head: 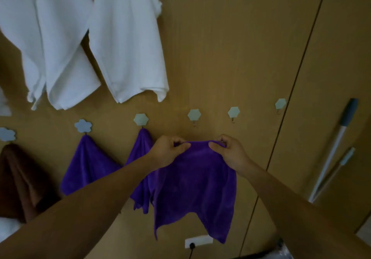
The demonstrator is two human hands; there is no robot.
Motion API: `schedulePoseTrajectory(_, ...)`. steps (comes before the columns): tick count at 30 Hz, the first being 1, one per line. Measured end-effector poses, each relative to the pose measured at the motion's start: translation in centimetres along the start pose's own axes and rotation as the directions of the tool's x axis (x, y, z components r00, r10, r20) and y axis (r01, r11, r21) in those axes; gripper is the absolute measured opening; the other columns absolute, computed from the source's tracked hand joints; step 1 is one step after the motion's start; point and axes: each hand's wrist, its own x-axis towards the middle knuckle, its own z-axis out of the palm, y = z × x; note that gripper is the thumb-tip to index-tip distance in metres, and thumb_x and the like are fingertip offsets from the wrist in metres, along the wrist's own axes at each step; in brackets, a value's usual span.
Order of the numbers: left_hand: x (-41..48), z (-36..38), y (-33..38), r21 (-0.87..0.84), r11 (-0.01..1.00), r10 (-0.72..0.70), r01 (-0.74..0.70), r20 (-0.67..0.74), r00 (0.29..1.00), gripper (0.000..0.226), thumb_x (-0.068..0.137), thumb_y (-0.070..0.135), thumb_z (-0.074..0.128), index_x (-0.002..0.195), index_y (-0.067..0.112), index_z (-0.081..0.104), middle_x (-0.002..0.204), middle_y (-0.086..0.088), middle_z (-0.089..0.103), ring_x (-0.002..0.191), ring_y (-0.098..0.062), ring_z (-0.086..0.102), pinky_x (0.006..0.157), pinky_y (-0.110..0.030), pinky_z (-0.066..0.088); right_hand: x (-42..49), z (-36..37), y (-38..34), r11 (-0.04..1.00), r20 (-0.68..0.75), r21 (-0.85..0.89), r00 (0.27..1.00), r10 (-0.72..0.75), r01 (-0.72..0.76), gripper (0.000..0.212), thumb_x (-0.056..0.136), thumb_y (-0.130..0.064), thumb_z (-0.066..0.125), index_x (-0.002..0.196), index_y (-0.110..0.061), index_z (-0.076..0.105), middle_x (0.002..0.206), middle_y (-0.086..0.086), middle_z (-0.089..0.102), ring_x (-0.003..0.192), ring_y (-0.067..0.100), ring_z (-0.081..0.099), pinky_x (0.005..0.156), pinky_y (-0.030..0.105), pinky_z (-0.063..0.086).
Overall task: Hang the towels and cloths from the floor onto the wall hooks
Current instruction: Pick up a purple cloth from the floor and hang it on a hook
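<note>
A wooden wall (230,38) fills the frame. Two white towels (128,44) hang across its upper left. At lower centre, the purple cloth (196,188) is held up against the wall by its top edge and droops in loose folds below. A brown towel (18,178) hangs at the lower left, and two more purple cloths (88,166) hang on hooks just left of centre.

The left hand (166,152) and right hand (230,154) each pinch the held cloth's upper hem between thumb and curled fingers, with the hem bunched between them.

Just above the hands is a bare hexagonal hook (194,115), with two more free hooks to its right.

The cloth looks light, soft and limp, probably microfibre, so it should sag wherever it is unsupported. It is best gripped at a gathered corner or the middle of the hem, so that a small bunch goes over the hook's prong.
</note>
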Motion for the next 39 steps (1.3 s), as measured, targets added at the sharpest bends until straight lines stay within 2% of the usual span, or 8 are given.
schedulePoseTrajectory(7, 7.4, 1.3, -1.3, 0.236, 0.969, 0.023, 0.077, -0.395, 0.918, 0.023, 0.096, 0.032, 0.055, 0.094, 0.016, 0.071, 0.071, 0.019, 0.059, 0.067, 0.0, 0.056, 0.059, 0.0, 0.037, 9.5, 0.9, 1.0, 0.998, -0.102, -0.001, 0.993, -0.064, 0.064, 0.021, 0.089, -0.037, 0.067, 0.079, -0.019, 0.063, 0.077, -0.002, 0.069, 0.075, 0.013, 0.066, 0.073, 0.033, 0.056)
schedulePoseTrajectory(14, 10.7, 2.5, -2.9, 0.282, 0.945, 0.001, 0.165, -0.509, 0.86, 0.027, 0.097, 0.034, 0.053, 0.096, 0.014, 0.072, 0.078, -0.001, 0.071, 0.068, -0.004, 0.056, 0.065, -0.017, 0.043, 13.6, 2.6, 2.3, 0.991, -0.26, -0.124, 0.963, -0.077, 0.046, 0.024, 0.087, -0.043, 0.065, 0.075, -0.022, 0.061, 0.066, -0.008, 0.063, 0.063, 0.008, 0.059, 0.06, 0.027, 0.049)
schedulePoseTrajectory(22, 10.6, 4.8, -6.0, 0.016, 0.909, -0.362, 0.417, -0.465, 0.808, 0.038, 0.088, 0.036, 0.065, 0.062, 0.009, 0.064, 0.054, 0.001, 0.058, 0.051, -0.006, 0.051, 0.041, -0.014, 0.035, 13.1, 3.2, 5.8, 0.987, -0.201, -0.095, 0.973, 0.112, -0.133, 0.039, 0.078, -0.053, 0.071, 0.068, -0.017, 0.061, 0.062, -0.001, 0.063, 0.058, 0.01, 0.059, 0.052, 0.027, 0.046)
schedulePoseTrajectory(25, 10.4, 5.5, -6.6, -0.13, 0.825, -0.563, 0.55, -0.288, 0.775, 0.031, 0.091, 0.031, 0.062, 0.064, 0.017, 0.06, 0.063, 0.005, 0.058, 0.063, -0.01, 0.055, 0.057, -0.018, 0.046, 12.7, 3.5, 5.7, 0.972, -0.148, -0.182, 0.982, 0.12, -0.146, 0.048, 0.079, -0.057, 0.068, 0.055, -0.018, 0.054, 0.05, -0.005, 0.055, 0.048, 0.009, 0.052, 0.045, 0.024, 0.038)
schedulePoseTrajectory(27, 9.9, 5.6, -7.5, 0.059, 0.788, -0.586, 0.613, -0.234, 0.776, 0.024, 0.094, 0.031, 0.055, 0.079, 0.015, 0.064, 0.078, 0.001, 0.061, 0.079, -0.018, 0.057, 0.076, -0.028, 0.046, 12.3, 3.6, 5.5, 0.921, -0.107, -0.369, 0.99, 0.089, -0.122, 0.05, 0.084, -0.051, 0.063, 0.049, -0.019, 0.048, 0.044, -0.006, 0.046, 0.041, 0.008, 0.043, 0.041, 0.023, 0.031)
schedulePoseTrajectory(31, 8.7, 6.6, -7.6, 0.416, 0.741, -0.419, 0.527, -0.327, 0.847, 0.037, 0.098, 0.037, 0.042, 0.106, 0.008, 0.064, 0.101, -0.014, 0.068, 0.096, -0.032, 0.064, 0.07, -0.033, 0.044, 10.9, 3.9, 5.7, 0.788, -0.101, -0.61, 0.994, 0.032, -0.087, 0.027, 0.092, -0.039, 0.054, 0.079, -0.016, 0.062, 0.073, 0.001, 0.064, 0.068, 0.018, 0.06, 0.065, 0.034, 0.054)
schedulePoseTrajectory(36, 7.0, 7.0, -7.5, 0.54, 0.773, -0.088, 0.333, -0.428, 0.899, 0.031, 0.097, 0.041, 0.035, 0.108, 0.015, 0.049, 0.097, -0.006, 0.061, 0.079, -0.019, 0.054, 0.065, -0.031, 0.041, 9.9, 3.8, 7.2, 0.567, -0.092, -0.823, 0.993, -0.069, -0.037, 0.031, 0.09, -0.036, 0.051, 0.117, -0.022, 0.057, 0.122, 0.002, 0.054, 0.118, 0.025, 0.046, 0.097, 0.042, 0.038)
schedulePoseTrajectory(39, 6.5, 6.6, -6.8, 0.702, 0.692, 0.259, 0.172, -0.463, 0.848, 0.039, 0.092, 0.044, 0.039, 0.112, 0.012, 0.051, 0.102, -0.007, 0.057, 0.091, -0.022, 0.053, 0.079, -0.038, 0.045, 9.6, 3.5, 7.8, 0.732, -0.18, -0.681, 0.974, -0.137, -0.023, 0.036, 0.094, -0.041, 0.046, 0.121, -0.02, 0.056, 0.125, 0.002, 0.054, 0.118, 0.025, 0.047, 0.097, 0.042, 0.039)
